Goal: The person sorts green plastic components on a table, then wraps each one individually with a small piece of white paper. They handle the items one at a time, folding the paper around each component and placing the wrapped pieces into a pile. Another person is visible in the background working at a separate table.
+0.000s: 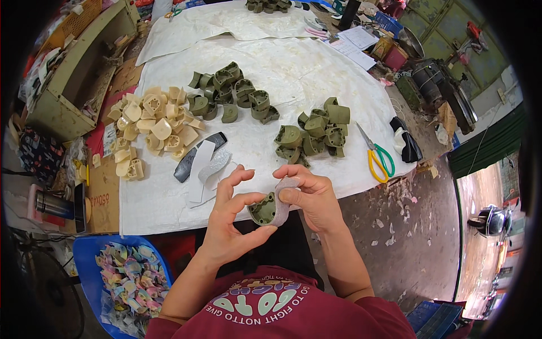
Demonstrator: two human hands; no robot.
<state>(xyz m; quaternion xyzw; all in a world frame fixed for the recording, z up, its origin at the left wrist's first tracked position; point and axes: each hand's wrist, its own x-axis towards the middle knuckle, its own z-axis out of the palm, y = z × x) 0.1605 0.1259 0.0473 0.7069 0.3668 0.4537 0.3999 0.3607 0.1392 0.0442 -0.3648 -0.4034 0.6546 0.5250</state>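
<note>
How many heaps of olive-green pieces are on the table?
3: far heap at the top edge, middle heap beside cream pieces, right heap beside scissors. Others may lie out of frame.

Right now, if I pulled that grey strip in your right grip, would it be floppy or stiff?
Probably floppy: the grey strip curves along the side of the green piece and bends by the right grip. It's likely light for its size, since it looks thin. Its grainy-looking face might not be very slippery.
</note>
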